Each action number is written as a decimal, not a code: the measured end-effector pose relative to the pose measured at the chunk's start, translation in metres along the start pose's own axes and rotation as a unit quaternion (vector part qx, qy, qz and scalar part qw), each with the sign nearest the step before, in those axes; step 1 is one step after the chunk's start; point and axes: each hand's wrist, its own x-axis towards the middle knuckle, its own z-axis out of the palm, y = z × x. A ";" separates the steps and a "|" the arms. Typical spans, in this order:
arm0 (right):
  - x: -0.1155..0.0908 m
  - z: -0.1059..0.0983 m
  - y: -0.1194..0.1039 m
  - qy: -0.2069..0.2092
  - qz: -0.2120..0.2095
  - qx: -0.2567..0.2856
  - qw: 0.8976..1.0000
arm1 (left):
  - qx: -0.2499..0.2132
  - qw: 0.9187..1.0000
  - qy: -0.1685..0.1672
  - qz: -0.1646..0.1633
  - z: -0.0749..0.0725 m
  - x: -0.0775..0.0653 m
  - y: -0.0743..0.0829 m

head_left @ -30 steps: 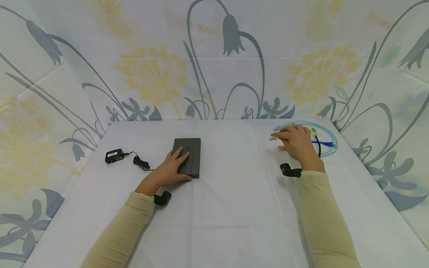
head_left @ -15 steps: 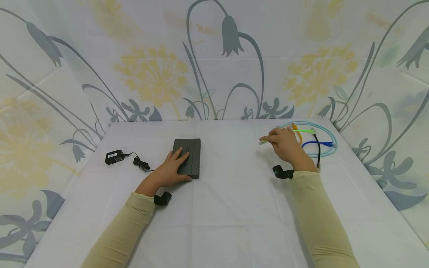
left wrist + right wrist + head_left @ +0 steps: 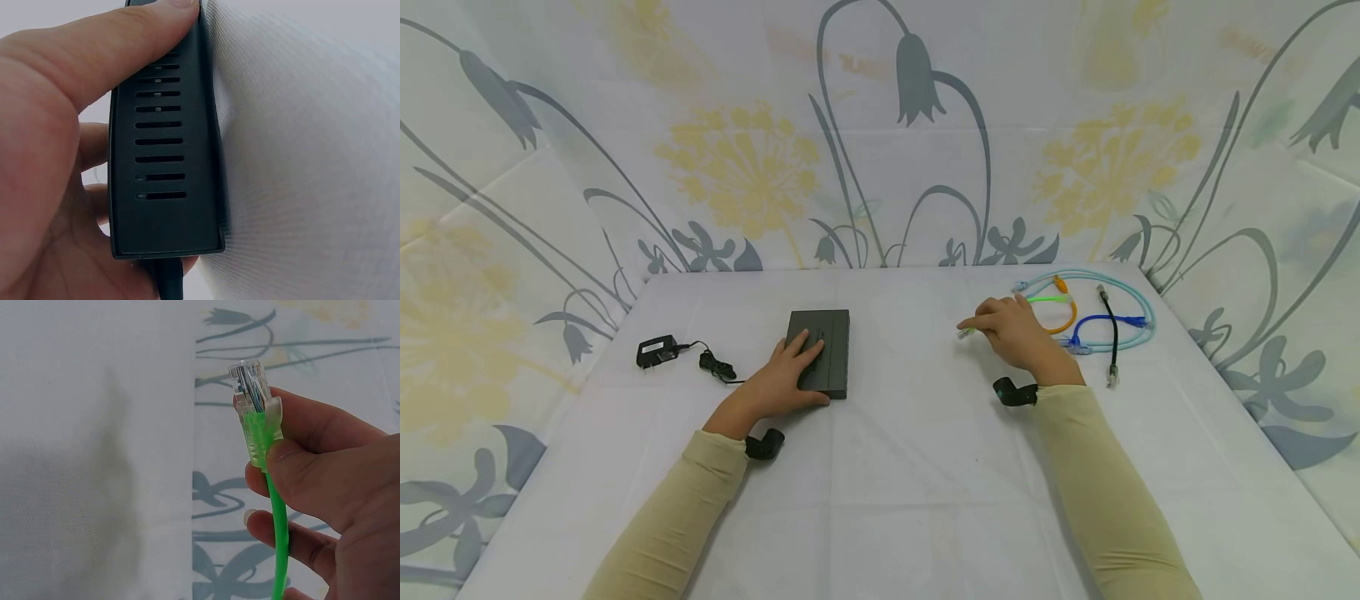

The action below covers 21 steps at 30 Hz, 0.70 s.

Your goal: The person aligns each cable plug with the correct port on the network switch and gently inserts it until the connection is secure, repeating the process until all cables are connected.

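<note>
Green clear-tipped cable point(image 3: 277, 503) in the right hand point(image 3: 337, 481)

My desk point(image 3: 910, 500) is spread with white cloth point(image 3: 947, 442), faintly creased. Left of its middle lies a flat dark box point(image 3: 833, 337), my left grip point(image 3: 778, 382) resting on its top. Further left I see a black adapter point(image 3: 657, 351), its cord leading to a small black bundle point(image 3: 718, 366) that trails towards the box. At the far right lies a loosely coiled light-blue cable point(image 3: 1132, 291). Within its loop I have an orange cable point(image 3: 1072, 315) and a blue one. A short black cable point(image 3: 1113, 327) crosses the blue cable point(image 3: 1129, 320), its nearer plug reaching outside the loop onto the cloth.
</note>
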 end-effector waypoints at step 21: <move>0.008 0.021 -0.001 -0.012 -0.025 0.094 0.995 | 0.009 1.000 0.003 0.000 0.002 0.002 -0.002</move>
